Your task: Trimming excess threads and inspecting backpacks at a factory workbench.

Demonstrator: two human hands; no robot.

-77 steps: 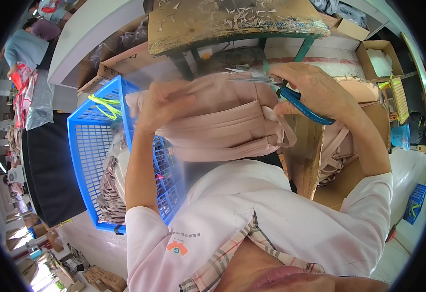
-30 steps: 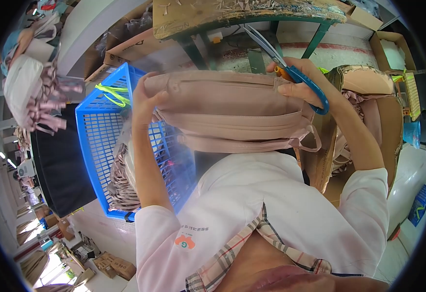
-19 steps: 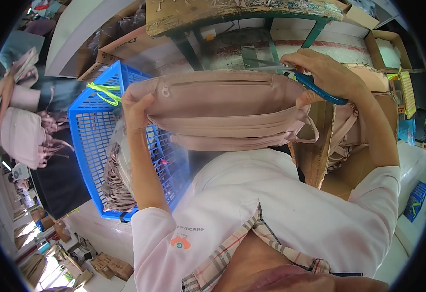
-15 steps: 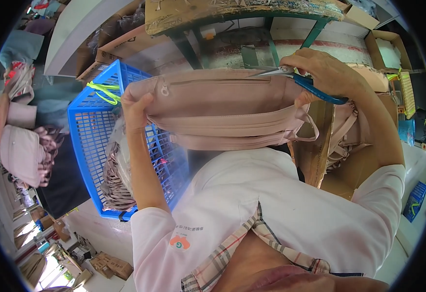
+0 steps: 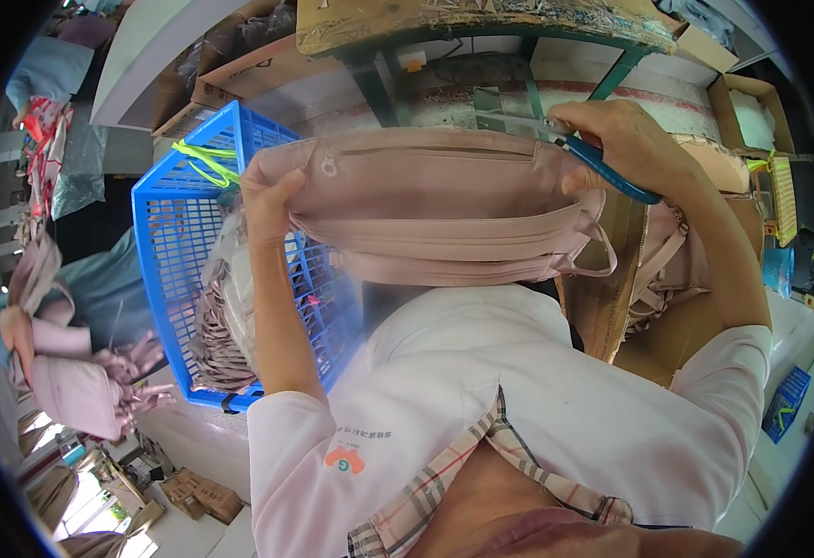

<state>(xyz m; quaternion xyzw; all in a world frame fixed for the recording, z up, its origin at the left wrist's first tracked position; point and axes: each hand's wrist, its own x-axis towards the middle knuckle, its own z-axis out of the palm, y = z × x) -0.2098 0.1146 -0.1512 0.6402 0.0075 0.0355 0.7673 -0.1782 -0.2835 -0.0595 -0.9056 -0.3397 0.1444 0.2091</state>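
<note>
Left hand (image 5: 272, 193) grips the pink bag (image 5: 435, 186) by its left edge; right hand (image 5: 623, 136) holds blue-handled scissors (image 5: 604, 167) near its upper right corner.

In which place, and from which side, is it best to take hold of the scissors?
Probably by the blue handle of the scissors, coming from the right, where the right hand holds them. The handle slants toward the picture's lower right, giving fingers something to wrap around. The narrow metal blades point left, so a grip from there would likely meet the tips.
</note>
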